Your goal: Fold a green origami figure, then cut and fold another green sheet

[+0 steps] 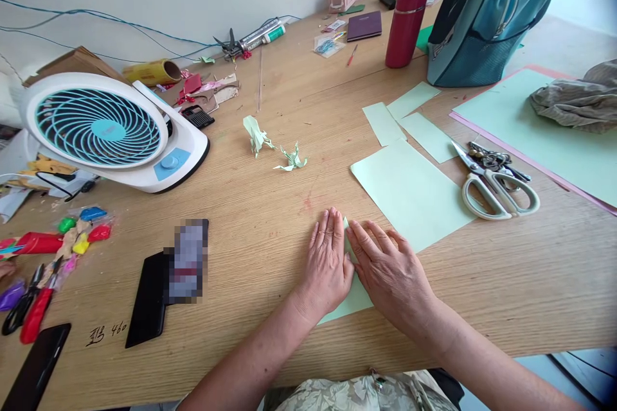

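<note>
A folded sheet of pale green paper (355, 297) lies on the table close to my body. My left hand (328, 263) rests flat on it, fingers stretched out and side by side. Over its right part lies my right hand (388, 263), fingers spread and slightly bent, the index finger along a crease. The paper's pointed tip shows between the two hands; most of its middle is hidden under them. Just beyond my right hand is a larger pale green sheet (409, 189). Two folded paper figures (258, 136) stand farther off, left of centre.
Scissors (499, 189) and keys (496, 157) lie right, by cut paper strips (429, 135). A red flask (407, 26) and blue backpack (486, 19) stand behind. Left are a fan (106, 128), phones (147, 298), pliers (38, 308) and coloured clay packets (81, 241).
</note>
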{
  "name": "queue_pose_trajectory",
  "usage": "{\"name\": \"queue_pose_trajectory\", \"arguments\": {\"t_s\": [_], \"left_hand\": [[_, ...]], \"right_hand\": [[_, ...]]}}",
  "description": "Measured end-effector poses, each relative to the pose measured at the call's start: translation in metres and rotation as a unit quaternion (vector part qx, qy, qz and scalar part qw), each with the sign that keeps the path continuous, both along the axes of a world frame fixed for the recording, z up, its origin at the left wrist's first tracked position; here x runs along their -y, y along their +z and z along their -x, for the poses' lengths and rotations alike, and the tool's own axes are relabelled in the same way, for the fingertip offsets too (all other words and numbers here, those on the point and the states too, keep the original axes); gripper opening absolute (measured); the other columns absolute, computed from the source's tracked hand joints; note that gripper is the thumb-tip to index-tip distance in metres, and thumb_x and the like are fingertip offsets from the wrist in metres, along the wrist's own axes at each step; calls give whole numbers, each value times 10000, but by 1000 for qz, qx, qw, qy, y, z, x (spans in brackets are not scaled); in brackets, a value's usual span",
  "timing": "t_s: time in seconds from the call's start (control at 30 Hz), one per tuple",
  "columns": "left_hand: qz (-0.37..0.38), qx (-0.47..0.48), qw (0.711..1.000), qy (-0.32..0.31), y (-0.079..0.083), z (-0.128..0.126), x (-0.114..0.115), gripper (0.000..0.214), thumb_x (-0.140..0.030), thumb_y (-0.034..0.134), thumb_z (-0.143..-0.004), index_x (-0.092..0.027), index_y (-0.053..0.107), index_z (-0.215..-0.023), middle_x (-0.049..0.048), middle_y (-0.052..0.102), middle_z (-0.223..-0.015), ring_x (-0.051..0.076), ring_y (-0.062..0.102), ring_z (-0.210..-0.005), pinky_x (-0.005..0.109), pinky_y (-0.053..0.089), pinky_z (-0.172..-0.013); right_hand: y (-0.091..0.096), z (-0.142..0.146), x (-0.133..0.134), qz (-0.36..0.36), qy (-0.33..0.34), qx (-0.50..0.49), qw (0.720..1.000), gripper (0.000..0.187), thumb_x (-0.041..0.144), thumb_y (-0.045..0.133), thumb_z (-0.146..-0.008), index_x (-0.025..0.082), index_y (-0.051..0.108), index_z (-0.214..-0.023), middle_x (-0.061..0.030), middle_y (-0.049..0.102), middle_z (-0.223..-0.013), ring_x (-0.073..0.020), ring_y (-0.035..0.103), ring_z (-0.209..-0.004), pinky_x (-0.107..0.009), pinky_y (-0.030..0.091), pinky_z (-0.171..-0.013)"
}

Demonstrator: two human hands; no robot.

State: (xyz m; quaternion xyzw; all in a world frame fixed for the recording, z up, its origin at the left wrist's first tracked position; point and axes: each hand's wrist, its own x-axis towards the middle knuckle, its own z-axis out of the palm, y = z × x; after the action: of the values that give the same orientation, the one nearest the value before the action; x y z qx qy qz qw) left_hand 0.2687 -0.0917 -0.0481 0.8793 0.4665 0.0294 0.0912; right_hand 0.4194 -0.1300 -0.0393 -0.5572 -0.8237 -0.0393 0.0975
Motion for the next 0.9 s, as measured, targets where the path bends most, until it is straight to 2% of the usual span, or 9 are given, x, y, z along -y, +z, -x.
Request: {"name": "queue_pose_trajectory", "arguments": {"t_s": [0.33, 0.57, 0.8, 0.9], "left_hand": [[-21, 19, 1000, 0, -1, 0, -1, 638, -178, 361, -912, 9, 219, -1505, 233, 182, -1607, 319, 28, -1505, 530, 251, -1207], [-22, 48, 999, -10, 0, 5, -2, 592, -156, 365, -933, 5, 263, -1493, 230, 208, -1601, 306, 43, -1510, 530, 276, -1207], [-27, 52, 998, -29, 2, 15, -9, 509, -213, 341, -1004, -44, 327, -1485, 187, 311, -1578, 282, 177, -1501, 483, 333, -1196], [-47, 51, 997, -27, 0, 15, -10, 505, -254, 359, -1014, -35, 353, -1469, 197, 345, -1559, 288, 217, -1491, 470, 351, -1189]], "right_hand": [[4, 8, -9, 8, -21, 10, 1000, 472, 146, 489, -903, 54, 528, -1365, -149, 573, -1364, -308, 467, -1199, -464, 439, -898], [1, 5, -6, -1, -17, -1, 1000, 450, 178, 483, -930, 91, 536, -1368, -140, 548, -1409, -311, 453, -1229, -463, 408, -932], [3, 2, -6, 1, -22, -16, 1000, 490, 215, 525, -928, 54, 503, -1391, -141, 552, -1410, -301, 470, -1217, -445, 387, -955], [3, 2, -6, 2, -25, -18, 1000, 492, 214, 505, -942, 86, 481, -1417, -127, 548, -1417, -292, 469, -1219, -439, 379, -961]]}}
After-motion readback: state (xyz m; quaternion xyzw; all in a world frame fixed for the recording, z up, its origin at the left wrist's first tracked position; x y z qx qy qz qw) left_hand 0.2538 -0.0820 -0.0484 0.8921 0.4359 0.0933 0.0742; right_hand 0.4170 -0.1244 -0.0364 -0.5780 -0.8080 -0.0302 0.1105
